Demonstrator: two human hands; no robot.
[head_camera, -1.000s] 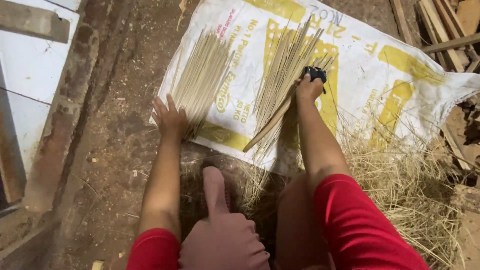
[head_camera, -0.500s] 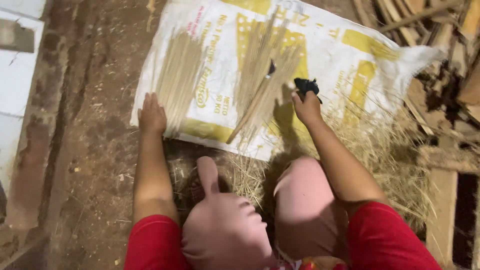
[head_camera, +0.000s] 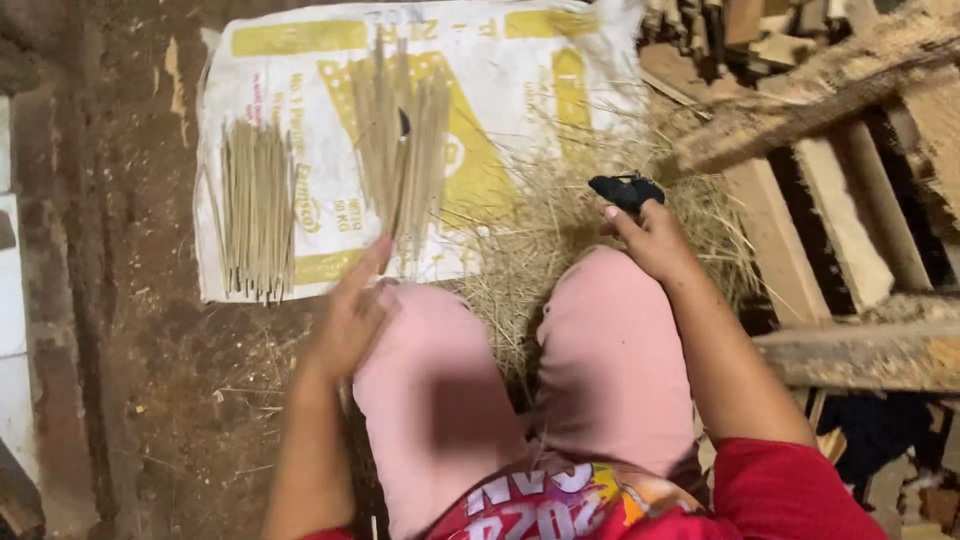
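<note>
Two hands off sack (head_camera: 520, 60) now: left hand (head_camera: 352, 318) drawn back to knee, fingers loose, empty; right hand (head_camera: 652, 238) beside sack, gripping black tool (head_camera: 624, 188). Stick bundles (head_camera: 256, 208) left lying on sack.

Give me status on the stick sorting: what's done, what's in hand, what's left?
Done: two batches of thin sticks lie on the white and yellow sack, a left bundle and a middle bundle. In hand: the right hand has its grip on a small black tool; the left hand is blurred and looks empty. Left: loose straw by the knees.
</note>
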